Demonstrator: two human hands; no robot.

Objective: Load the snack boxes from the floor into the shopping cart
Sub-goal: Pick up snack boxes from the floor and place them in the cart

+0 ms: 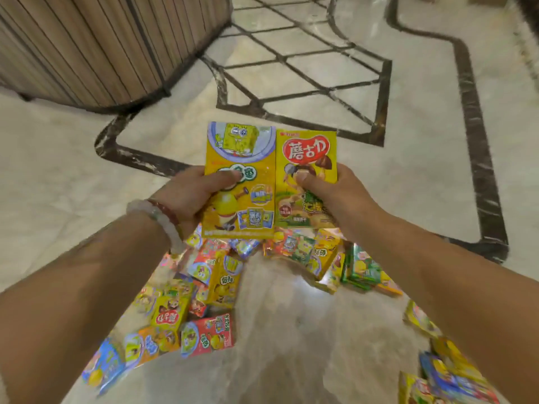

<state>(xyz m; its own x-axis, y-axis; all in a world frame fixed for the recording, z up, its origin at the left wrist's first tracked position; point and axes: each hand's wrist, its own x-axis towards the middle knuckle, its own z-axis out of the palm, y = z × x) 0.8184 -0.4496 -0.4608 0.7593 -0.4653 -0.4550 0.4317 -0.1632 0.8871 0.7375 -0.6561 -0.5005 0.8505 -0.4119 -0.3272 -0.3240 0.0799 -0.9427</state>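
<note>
My left hand [186, 196] grips a yellow snack box with a cartoon sponge figure [242, 153], thumb across its front. My right hand [335, 193] grips a second yellow box with a red heart-shaped label [306, 153]. Both boxes are held upright, side by side and touching, above the floor. Below them, several more snack boxes [210, 287] in yellow, red, green and blue lie scattered on the marble floor [291, 330]. No shopping cart is in view.
A curved counter of wooden slats [102, 48] stands at the upper left. The floor has dark inlaid border lines [478, 141]. More boxes [449, 371] lie at the lower right, and green ones [361, 266] to the right of the pile.
</note>
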